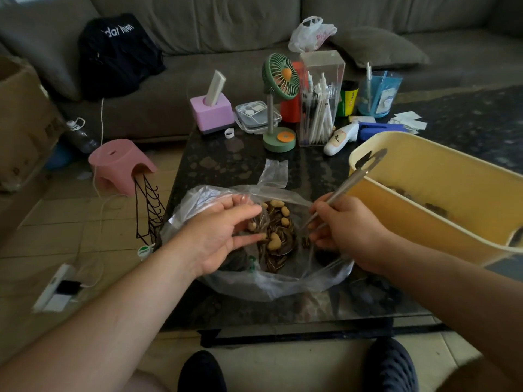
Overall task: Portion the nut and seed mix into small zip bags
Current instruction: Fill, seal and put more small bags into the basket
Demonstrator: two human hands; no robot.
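Glossy dark speckled stone-look surface (226, 162), thin clear crinkled plastic bag (271, 281), shiny metal tongs (351, 182) at two o'clock, smooth matt yellow plastic tub (441, 176), matt grey cloth sofa (226, 24) at twelve.

white lettering on the black bag (119, 52) lying on the sofa (226, 24), partly creased, roughly "dar huen". a single dark character on the white bottle (339, 138), too blurred to name. markings on the yellow-green container (349, 99), unreadable.
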